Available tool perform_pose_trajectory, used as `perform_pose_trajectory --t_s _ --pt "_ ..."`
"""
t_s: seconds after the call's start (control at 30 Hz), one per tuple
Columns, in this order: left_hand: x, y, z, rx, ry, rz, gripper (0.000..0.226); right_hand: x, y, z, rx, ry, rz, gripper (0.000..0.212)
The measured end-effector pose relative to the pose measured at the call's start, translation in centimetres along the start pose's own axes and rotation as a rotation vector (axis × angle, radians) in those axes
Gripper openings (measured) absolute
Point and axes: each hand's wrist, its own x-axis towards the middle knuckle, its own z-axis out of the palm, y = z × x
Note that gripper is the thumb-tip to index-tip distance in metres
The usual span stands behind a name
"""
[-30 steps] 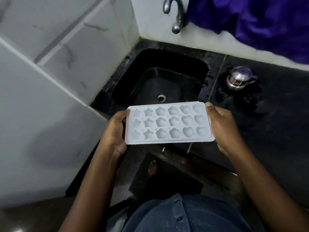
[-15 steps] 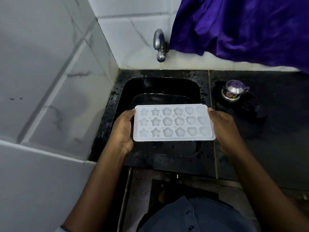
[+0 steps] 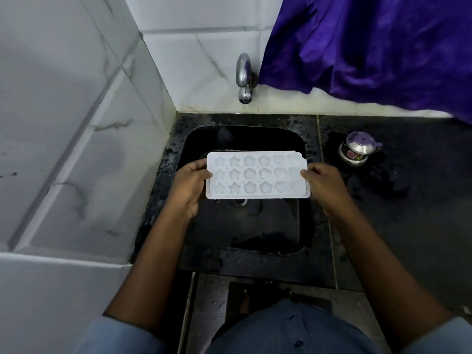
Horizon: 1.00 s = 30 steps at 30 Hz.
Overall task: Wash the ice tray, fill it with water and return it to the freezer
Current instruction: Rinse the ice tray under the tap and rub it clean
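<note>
Both hands hold the white plastic ice tray with star and flower moulds (image 3: 257,175) over the black stone sink (image 3: 245,226): the left hand (image 3: 190,186) is closed on its left short end, the right hand (image 3: 323,183) pinches its right short end. The tray lies level, moulds up, its long axis running left to right. No water runs from the curved steel tap (image 3: 244,79), which stands beyond the tray on the white tiled wall (image 3: 199,72), so the tray likely must go forward. A small steel pot with a purple knob (image 3: 358,149) sits on the dark surface (image 3: 408,213), well apart.

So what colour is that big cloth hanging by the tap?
The cloth is deep purple, a bit shiny; the head view shows it.
</note>
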Motion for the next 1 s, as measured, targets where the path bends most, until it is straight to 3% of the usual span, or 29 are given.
perform_pose_trajectory --t_s 0.13,0.47,1.0 --pt "1.2 0.0 0.6 0.080 0.044 0.096 0.041 1.4 0.0 0.0 -0.024 -0.055 -0.033 0.011" --pt "2.4 -0.9 0.2 0.293 0.114 0.357 0.037 3.6 0.0 0.0 -0.136 -0.004 -0.143 0.007" --pt "3.4 -2.0 -0.6 0.268 0.137 0.449 0.037 3.5 -0.8 0.8 -0.146 0.065 -0.253 0.007"
